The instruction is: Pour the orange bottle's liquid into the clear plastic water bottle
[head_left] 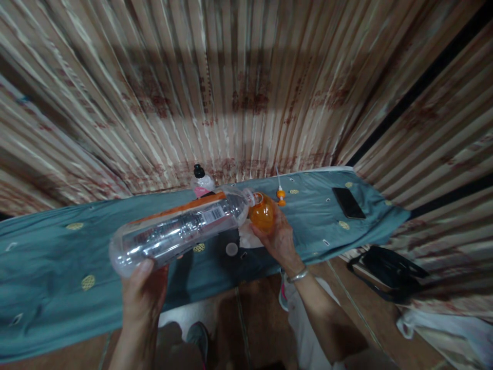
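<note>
My left hand (144, 288) grips the base of a large clear plastic bottle (181, 231) with an orange-edged label, thumb on top. The bottle is tilted, nearly lying flat, its mouth pointing right. That mouth meets the opening of a small orange bottle (262, 215). Around the orange bottle my right hand (279, 236) is closed, a bracelet on its wrist. Whether liquid passes between the two I cannot make out. Behind the orange bottle lies an orange pump top (281, 195) with a clear tube. A round whitish cap (231, 250) rests on the cloth below the bottles.
A teal patterned cloth (50, 257) covers the narrow table. At its back stands a black-topped bottle with pink on it (203, 184). A dark phone (348, 203) lies at the right. Pleated curtains (246, 92) rise behind; a black bag (389, 272) sits lower right.
</note>
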A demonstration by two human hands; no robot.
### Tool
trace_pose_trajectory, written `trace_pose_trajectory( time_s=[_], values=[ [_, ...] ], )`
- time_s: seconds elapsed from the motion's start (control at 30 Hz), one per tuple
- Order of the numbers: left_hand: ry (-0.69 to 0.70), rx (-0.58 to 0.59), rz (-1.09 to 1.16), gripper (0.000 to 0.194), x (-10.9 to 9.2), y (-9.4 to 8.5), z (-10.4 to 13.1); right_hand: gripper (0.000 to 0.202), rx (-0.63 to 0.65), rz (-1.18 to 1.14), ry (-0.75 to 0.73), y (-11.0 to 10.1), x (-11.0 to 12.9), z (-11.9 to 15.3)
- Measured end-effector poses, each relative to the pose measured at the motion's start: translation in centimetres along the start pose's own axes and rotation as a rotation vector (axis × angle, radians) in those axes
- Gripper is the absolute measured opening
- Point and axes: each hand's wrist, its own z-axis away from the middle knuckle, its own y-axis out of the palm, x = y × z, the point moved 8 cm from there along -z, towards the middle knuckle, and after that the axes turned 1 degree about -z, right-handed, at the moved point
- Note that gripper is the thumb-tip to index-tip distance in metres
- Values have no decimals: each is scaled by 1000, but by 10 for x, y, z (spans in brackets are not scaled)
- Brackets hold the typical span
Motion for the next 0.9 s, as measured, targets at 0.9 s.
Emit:
trace_pose_trajectory(
  time_s=[0.9],
  values=[
    [7, 47, -13, 79, -1, 3, 0, 93, -7, -8, 10, -1, 2, -1]
  ],
)
